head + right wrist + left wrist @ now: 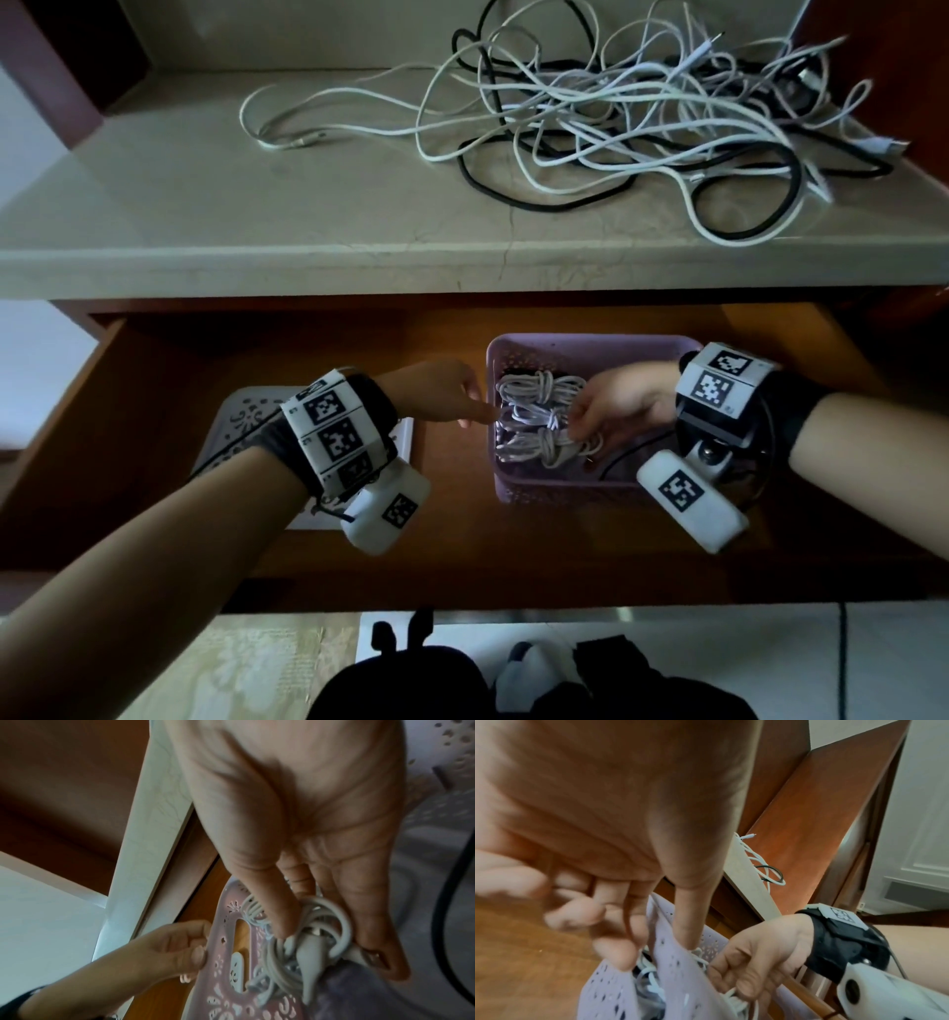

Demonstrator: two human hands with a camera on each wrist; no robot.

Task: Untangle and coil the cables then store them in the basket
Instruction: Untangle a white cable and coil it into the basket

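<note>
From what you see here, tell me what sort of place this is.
Probably a room at home, at a wooden cabinet. A pale stone-look countertop carries tangled cables, an open drawer below holds a purple basket, and slippered feet stand on tiled floor.

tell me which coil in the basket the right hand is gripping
The nearest white coil, at the basket's front; the right hand grips it. The other two coils lie untouched behind it.

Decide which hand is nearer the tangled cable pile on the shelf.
Right. The tangled pile lies on the shelf's right side; the right hand is below it, the left hand further left.
</note>
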